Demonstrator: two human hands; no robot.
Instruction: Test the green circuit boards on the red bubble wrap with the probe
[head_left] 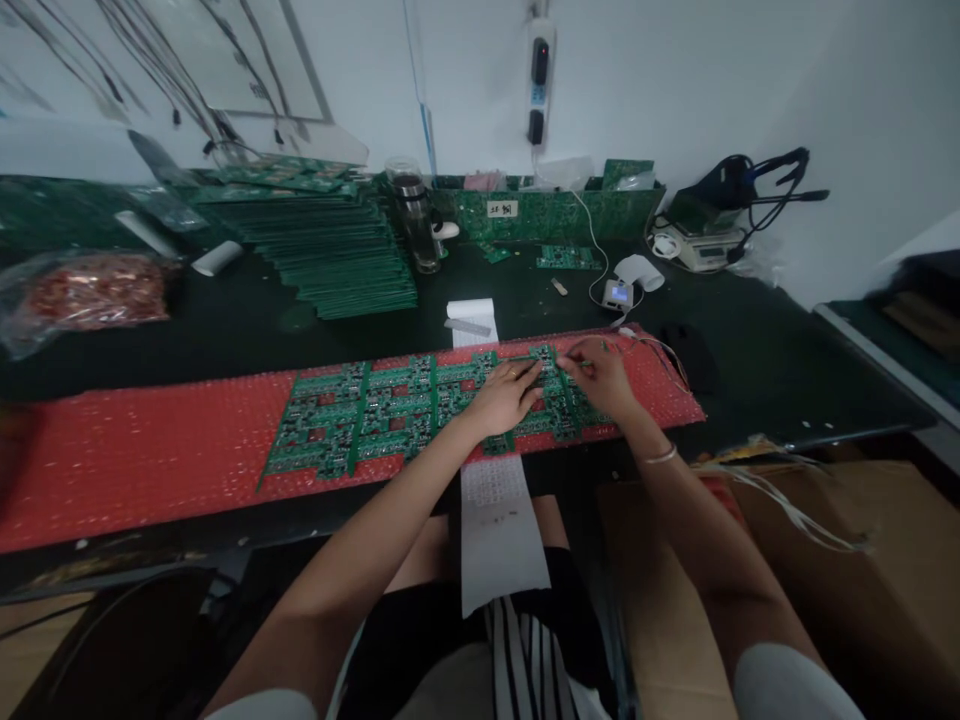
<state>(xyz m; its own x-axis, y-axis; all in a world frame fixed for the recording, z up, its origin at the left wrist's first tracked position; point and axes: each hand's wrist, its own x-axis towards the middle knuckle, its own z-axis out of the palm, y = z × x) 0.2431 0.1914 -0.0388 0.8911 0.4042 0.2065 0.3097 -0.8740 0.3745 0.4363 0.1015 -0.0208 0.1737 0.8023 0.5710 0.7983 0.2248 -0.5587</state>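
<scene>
Several green circuit boards point(397, 402) lie in a row on a strip of red bubble wrap point(150, 440). My left hand point(506, 398) rests on the boards toward the right of the row, its fingers spread and pointing right. Just beside it, my right hand point(600, 375) is over the rightmost boards, thumb and fingertips pinched together at a board's upper edge. What lies between those fingertips is too small to make out. A long paper strip point(502, 530) runs under the wrap and hangs over the table's front edge.
Behind the boards stand a tall stack of green panels point(330, 250) and a glass bottle point(416, 225). At the back right are a small device with a lit screen point(618, 294) and a scale point(705, 250). A bag of reddish parts point(97, 292) lies left; a cardboard box point(675, 600) is below right.
</scene>
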